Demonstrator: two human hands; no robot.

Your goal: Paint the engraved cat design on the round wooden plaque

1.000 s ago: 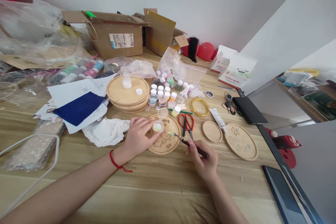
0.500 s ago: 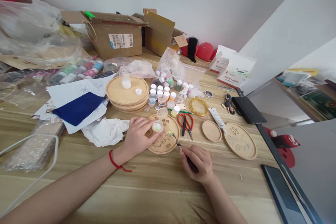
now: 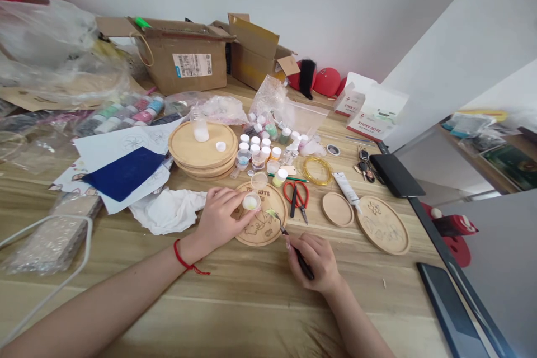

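Between the thumb and fingers of my left hand (image 3: pixel 222 213) is a small clear cup (image 3: pixel 251 202) with pale yellow stuff inside. It is held over the left part of a round wooden plate (image 3: pixel 257 239) that carries dark line drawing and lettering. My right hand (image 3: pixel 315 262) grips a small spatula (image 3: pixel 302 263) by its dark handle. The metal end of the spatula reaches over the plate, at a yellow-green patch (image 3: pixel 272 213) in the drawing. Whether the tip touches the wood I cannot tell. Part of the plate is hidden by my left hand and the cup.
Red-handled pliers (image 3: pixel 301 201) lie right of the plate, near a small wooden disc (image 3: pixel 338 210), a white tube (image 3: pixel 346 189) and another drawn plate (image 3: pixel 394 240). Behind stand several white-capped jars (image 3: pixel 255 150) and stacked wooden plates (image 3: pixel 178 148). Crumpled white tissue (image 3: pixel 168 212) lies left.
My right hand and the spatula have shifted very slightly to the left. My left hand keeps the cup in nearly the same place.
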